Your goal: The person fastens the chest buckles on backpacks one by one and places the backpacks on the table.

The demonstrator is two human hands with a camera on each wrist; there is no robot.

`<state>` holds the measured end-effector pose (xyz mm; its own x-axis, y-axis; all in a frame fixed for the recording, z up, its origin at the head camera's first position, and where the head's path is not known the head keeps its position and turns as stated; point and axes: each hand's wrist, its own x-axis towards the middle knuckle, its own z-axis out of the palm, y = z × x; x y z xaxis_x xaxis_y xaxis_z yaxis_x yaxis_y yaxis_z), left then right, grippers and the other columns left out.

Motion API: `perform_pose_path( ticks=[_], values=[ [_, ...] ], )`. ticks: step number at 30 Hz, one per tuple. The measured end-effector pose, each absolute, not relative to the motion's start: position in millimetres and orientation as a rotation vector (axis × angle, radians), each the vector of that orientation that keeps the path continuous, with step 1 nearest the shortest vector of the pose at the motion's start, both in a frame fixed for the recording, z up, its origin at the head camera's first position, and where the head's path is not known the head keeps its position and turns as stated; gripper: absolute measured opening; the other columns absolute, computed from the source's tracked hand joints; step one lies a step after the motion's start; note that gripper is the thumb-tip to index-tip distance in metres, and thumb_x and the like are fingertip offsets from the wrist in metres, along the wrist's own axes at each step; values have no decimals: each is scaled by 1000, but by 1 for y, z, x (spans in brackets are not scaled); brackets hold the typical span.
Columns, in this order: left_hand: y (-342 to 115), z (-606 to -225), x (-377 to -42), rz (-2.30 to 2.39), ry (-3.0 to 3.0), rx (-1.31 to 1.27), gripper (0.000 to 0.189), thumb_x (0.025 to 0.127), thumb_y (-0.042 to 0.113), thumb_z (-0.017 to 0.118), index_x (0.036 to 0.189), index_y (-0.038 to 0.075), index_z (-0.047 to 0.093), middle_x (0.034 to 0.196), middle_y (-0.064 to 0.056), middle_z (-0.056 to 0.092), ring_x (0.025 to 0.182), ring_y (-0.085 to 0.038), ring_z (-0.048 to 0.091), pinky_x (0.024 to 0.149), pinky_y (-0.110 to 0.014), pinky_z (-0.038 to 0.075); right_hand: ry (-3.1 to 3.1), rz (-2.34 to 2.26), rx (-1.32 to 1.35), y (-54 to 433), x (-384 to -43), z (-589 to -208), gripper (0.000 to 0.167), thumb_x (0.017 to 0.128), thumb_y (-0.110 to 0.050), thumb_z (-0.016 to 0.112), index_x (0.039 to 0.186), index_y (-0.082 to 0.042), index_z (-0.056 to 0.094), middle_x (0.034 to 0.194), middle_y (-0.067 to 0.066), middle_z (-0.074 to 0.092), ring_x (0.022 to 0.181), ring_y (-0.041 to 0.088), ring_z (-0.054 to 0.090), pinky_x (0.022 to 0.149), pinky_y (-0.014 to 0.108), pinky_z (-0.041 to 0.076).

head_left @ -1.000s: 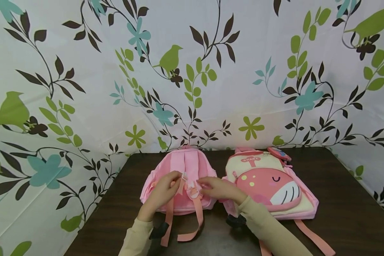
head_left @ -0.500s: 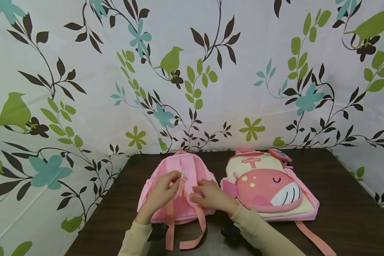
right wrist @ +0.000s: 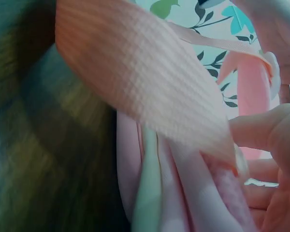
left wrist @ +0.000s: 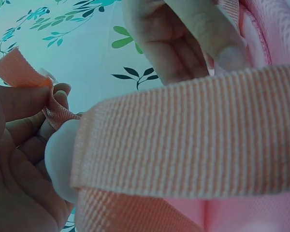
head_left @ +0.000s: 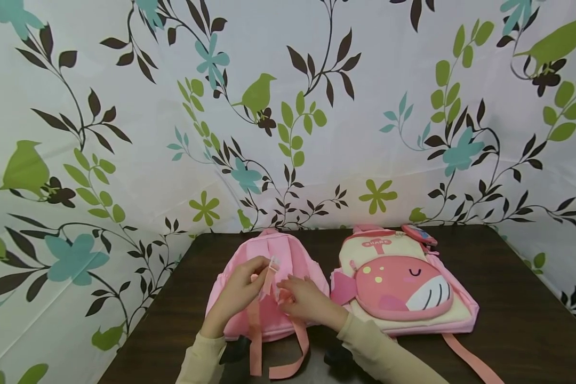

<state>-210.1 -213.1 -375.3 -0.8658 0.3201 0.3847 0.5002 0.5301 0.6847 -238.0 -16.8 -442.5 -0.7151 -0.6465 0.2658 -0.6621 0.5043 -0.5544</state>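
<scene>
A pink backpack (head_left: 293, 245) lies back side up on the left of the table, its shoulder straps showing. My left hand (head_left: 240, 288) pinches a peach webbing strap (head_left: 269, 280) near its white plastic buckle (head_left: 274, 262). In the left wrist view, the left hand (left wrist: 24, 154) holds the strap's folded tail (left wrist: 19, 67) between thumb and fingers. My right hand (head_left: 309, 304) grips the other strap at its buckle; in the right wrist view thumb and fingers (right wrist: 275, 130) close around that spot, partly hiding it. Two loose webbing ends (head_left: 288, 368) hang toward me.
To the right lies a cream and pink backpack (head_left: 441, 320) with a whale-shaped front pocket (head_left: 393, 282) and a small pouch (head_left: 418, 234) at its top. One of its straps (head_left: 475, 357) trails over the dark table (head_left: 523, 314). A patterned cloth (head_left: 336, 133) hangs behind.
My right hand has moved left, its fingers curling in around the right strap's buckle. The pink backpack has shifted slightly toward me. The left hand keeps its pinch.
</scene>
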Motion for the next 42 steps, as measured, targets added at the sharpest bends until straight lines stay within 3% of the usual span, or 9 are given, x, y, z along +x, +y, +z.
perform_pose_path(
  ticks=[3, 6, 8, 11, 17, 22, 29, 36, 42],
  values=[
    [-213, -374, -211, -1261, -2549, -701, 15, 100, 5, 61, 103, 18, 69, 81, 7, 59, 73, -12, 57, 71, -31, 50, -2677, 1019, 1199, -21, -238, -446, 40, 85, -13, 74, 123, -3, 68, 84, -4, 68, 100, 19, 67, 105, 67, 34],
    [-213, -374, -211, -1262, -2543, -712, 15, 99, 5, 61, 104, 16, 70, 83, 7, 61, 76, -13, 58, 73, -32, 51, -2677, 989, 1213, -27, -239, -450, 26, 84, -11, 72, 110, -7, 70, 70, -12, 56, 68, 6, 55, 100, 62, 38],
    [-213, -374, -211, -1264, -2545, -710, 15, 99, 5, 61, 105, 15, 70, 83, 6, 62, 76, -13, 59, 73, -33, 51, -2696, 989, 1204, -30, -241, -452, 16, 85, -11, 72, 100, -10, 69, 65, -14, 51, 64, 3, 50, 97, 59, 37],
    [-214, -374, -211, -1269, -2556, -694, 15, 99, 5, 61, 105, 16, 70, 84, 6, 62, 76, -13, 59, 73, -34, 52, -2704, 969, 1179, -34, -244, -455, 8, 84, -11, 73, 90, -14, 69, 65, -15, 51, 68, 4, 51, 90, 51, 36],
    [-215, -372, -210, -1268, -2540, -716, 16, 99, 3, 60, 106, 14, 70, 85, 6, 62, 78, -13, 58, 72, -31, 50, -2675, 889, 1177, -36, -245, -455, 12, 84, -13, 75, 95, -15, 77, 82, -11, 66, 85, 11, 55, 83, 41, 38],
    [-218, -368, -207, -1312, -2525, -689, 14, 100, 6, 60, 105, 13, 71, 86, 3, 63, 76, -13, 59, 65, -29, 52, -2679, 834, 1246, -32, -244, -446, 6, 84, -12, 75, 86, -17, 75, 80, -11, 60, 82, 10, 53, 74, 35, 38],
    [-219, -363, -205, -1409, -2568, -634, 12, 101, 9, 60, 108, 12, 69, 87, -2, 61, 67, -16, 59, 52, -30, 53, -2704, 980, 1284, -22, -248, -430, 9, 86, -5, 72, 94, -10, 75, 81, -5, 57, 73, 6, 49, 67, 23, 40],
    [-223, -365, -204, -1350, -2573, -617, 13, 100, 7, 59, 103, 15, 69, 83, 2, 60, 78, -18, 59, 58, -30, 52, -2674, 1167, 1211, -11, -250, -415, 23, 86, -3, 74, 109, -3, 77, 92, 1, 64, 77, 10, 54, 68, 23, 46],
    [-225, -366, -206, -1389, -2551, -660, 11, 98, 5, 60, 101, 12, 68, 82, -1, 58, 78, -19, 57, 61, -29, 47, -2633, 1227, 1144, -1, -254, -402, 25, 88, -6, 73, 113, -6, 76, 96, 1, 68, 83, 15, 57, 72, 27, 49]
  ],
)
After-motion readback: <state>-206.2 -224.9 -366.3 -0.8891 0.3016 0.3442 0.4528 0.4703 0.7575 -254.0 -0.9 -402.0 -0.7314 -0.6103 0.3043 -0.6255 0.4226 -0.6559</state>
